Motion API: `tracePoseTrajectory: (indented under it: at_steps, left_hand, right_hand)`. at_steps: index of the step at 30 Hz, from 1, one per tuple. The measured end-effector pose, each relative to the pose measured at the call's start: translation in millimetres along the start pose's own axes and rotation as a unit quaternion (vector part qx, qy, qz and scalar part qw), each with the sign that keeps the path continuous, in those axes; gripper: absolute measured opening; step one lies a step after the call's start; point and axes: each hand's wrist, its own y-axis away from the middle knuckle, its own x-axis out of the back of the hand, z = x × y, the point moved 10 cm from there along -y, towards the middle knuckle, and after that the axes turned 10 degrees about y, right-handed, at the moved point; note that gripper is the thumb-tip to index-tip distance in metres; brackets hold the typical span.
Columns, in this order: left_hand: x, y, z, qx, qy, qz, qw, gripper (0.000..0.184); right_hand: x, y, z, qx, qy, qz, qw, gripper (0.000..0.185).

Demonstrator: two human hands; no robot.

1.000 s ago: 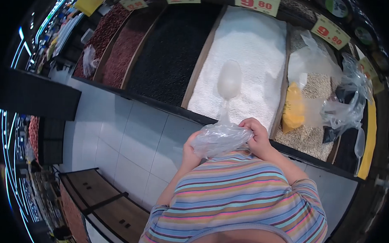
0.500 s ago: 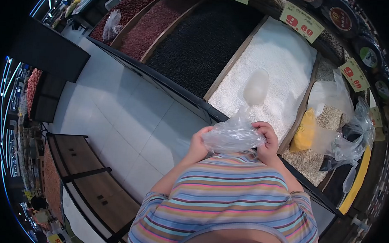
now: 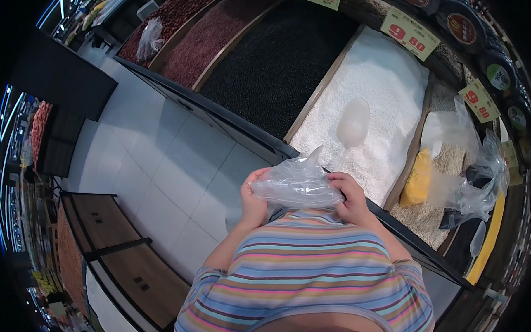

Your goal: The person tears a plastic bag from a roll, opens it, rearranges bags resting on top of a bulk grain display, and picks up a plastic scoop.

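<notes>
A clear plastic bag [image 3: 297,186] is stretched between both hands in front of the striped shirt. My left hand [image 3: 254,199] is closed on its left side, and my right hand [image 3: 348,196] pinches the right side. Just beyond the bag lies a bin of white grains [image 3: 385,82], with a translucent scoop [image 3: 353,123] resting on the grains, its handle toward me. Neither hand touches the scoop. The bag is crumpled, and its contents, if any, cannot be made out.
Left of the white grains are bins of black grains [image 3: 269,66] and reddish beans [image 3: 208,44]. To the right, a yellow scoop [image 3: 416,178] and loose plastic bags [image 3: 487,174] lie over beige grains. Price signs [image 3: 410,33] line the back. Wooden cabinets [image 3: 139,278] stand at lower left.
Both hands and the bag have shifted left, away from the bin's front edge. The bag is still held on both sides, and the scoop lies in the same spot on the grains.
</notes>
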Motion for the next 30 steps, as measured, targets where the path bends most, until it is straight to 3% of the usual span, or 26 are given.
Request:
tracePoseTrajectory:
  at_steps: [5,8,12,14,19,22,23,26,30]
  left_hand:
    - [25.3,-6.2,19.1,-0.013,0.004,0.038,0.999,0.020]
    - [35.4,-2.0,25.8,0.025,0.053,0.099,0.993,0.020]
    - [38.5,-12.2,4.1,0.142,0.144,0.028,0.979,0.029]
    - [24.0,-7.8,7.4,0.184,0.145,0.008,0.972,0.032]
    - [5.2,-14.3,13.1,0.182,0.078,-0.130,0.972,0.036]
    - [-14.9,-20.3,6.9,0.227,0.156,-0.275,0.921,0.035]
    - [-15.6,-20.0,9.2,0.217,0.142,-0.278,0.925,0.035]
    - [-29.5,-8.1,22.1,0.206,0.125,-0.296,0.924,0.033]
    - [-16.8,-23.9,-6.1,0.249,0.129,-0.312,0.908,0.031]
  right_hand:
    - [-35.5,-7.8,-11.9,0.012,0.012,-0.085,0.996,0.044]
    - [-56.7,-13.1,-15.6,-0.021,-0.046,-0.139,0.989,0.050]
    - [-93.3,-14.3,-16.2,-0.131,-0.111,-0.273,0.947,0.076]
    - [-105.4,-21.7,-24.3,-0.053,-0.118,-0.244,0.961,0.086]
    - [-137.6,-41.9,-45.2,-0.009,-0.189,-0.298,0.936,0.078]
    - [-166.5,-43.6,-54.6,-0.009,-0.283,-0.372,0.884,0.065]
    - [-177.0,-39.1,-56.2,-0.021,-0.322,-0.399,0.858,0.060]
    - [-183.8,-45.3,-47.5,0.012,-0.318,-0.313,0.895,0.043]
    - [-177.4,-58.9,-42.6,0.027,-0.300,-0.219,0.928,0.041]
